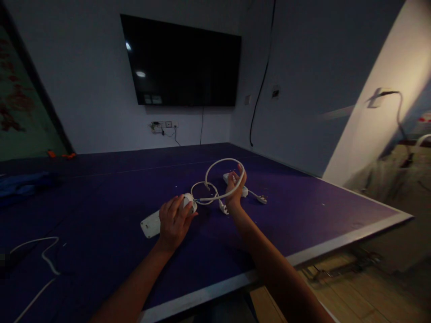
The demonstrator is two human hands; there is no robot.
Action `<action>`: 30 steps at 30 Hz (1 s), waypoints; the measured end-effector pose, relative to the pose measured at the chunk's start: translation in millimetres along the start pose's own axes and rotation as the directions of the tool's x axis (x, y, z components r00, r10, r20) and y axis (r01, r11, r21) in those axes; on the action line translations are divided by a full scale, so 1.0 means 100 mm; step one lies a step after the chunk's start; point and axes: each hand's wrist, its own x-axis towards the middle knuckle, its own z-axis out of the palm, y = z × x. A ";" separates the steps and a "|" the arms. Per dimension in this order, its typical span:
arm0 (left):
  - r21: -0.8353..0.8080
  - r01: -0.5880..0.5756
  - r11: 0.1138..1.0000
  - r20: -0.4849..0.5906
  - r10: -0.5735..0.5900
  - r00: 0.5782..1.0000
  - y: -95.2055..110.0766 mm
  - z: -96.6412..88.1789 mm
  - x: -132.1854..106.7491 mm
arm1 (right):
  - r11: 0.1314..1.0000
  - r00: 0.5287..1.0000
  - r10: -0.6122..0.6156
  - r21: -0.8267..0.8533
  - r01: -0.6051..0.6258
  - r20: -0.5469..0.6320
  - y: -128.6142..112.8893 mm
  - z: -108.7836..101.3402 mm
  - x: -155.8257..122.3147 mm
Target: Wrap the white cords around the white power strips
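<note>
A white power strip (pixel 151 223) lies on the dark blue table (pixel 101 197). My left hand (pixel 174 222) rests on top of its near end, fingers curved over it. My right hand (pixel 235 188) is raised a little above the table, closed around the strip's white cable (pixel 218 163), which loops up and back down. A second white power strip (pixel 245 190) lies just behind my right hand, with a white plug (pixel 261 198) at its right end.
Another white cord (pixel 43 255) trails over the table at the near left. A blue cloth (pixel 23 186) lies at the far left. A black wall screen (pixel 183 63) hangs behind. The table's white edge (pixel 336 242) runs along the right, with wooden floor below.
</note>
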 end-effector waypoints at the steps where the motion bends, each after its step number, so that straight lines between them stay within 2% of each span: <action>1: 0.004 0.004 1.000 0.006 -0.004 1.000 -0.01 0.00 0.00 | 0.996 0.998 -0.060 -0.064 0.058 -0.026 -0.03 -0.03 0.01; 3: 0.000 0.011 1.000 0.013 -0.011 1.000 -0.02 0.01 0.00 | 0.970 0.981 -0.180 -0.178 0.164 -0.076 -0.10 -0.07 0.02; 6: -0.017 0.018 1.000 0.011 -0.018 1.000 -0.04 0.02 -0.01 | 0.900 0.938 -0.342 -0.304 0.312 -0.050 -0.23 -0.13 0.01; 10: -0.035 0.011 0.999 -0.005 -0.011 1.000 -0.04 0.02 -0.01 | 0.781 0.863 -0.498 -0.390 0.488 0.082 -0.27 -0.18 -0.04; 13: -0.045 -0.002 0.999 -0.023 0.001 1.000 -0.02 0.00 0.00 | 0.708 0.794 -0.573 -0.365 0.604 0.202 -0.24 -0.15 -0.10; 16: -0.057 -0.023 0.998 -0.019 0.022 1.000 0.01 -0.02 0.02 | 0.721 0.757 -0.574 -0.245 0.648 0.313 -0.23 -0.08 -0.18; 20: -0.087 -0.020 0.996 -0.013 0.019 1.000 0.01 -0.03 0.01 | 0.799 0.743 -0.470 -0.128 0.587 0.476 -0.24 0.02 -0.33; 26: -0.144 -0.051 0.988 0.019 0.054 0.998 0.02 -0.05 0.01 | 0.816 0.640 -0.447 -0.009 0.578 0.625 -0.27 0.07 -0.48; 28: -0.183 -0.070 0.981 0.043 0.079 0.996 0.04 -0.07 0.01 | 0.834 0.638 -0.430 0.011 0.551 0.640 -0.31 0.07 -0.52; 30: -0.224 -0.069 0.972 0.066 0.086 0.994 0.07 -0.07 0.01 | 0.858 0.654 -0.408 0.022 0.514 0.636 -0.36 0.07 -0.54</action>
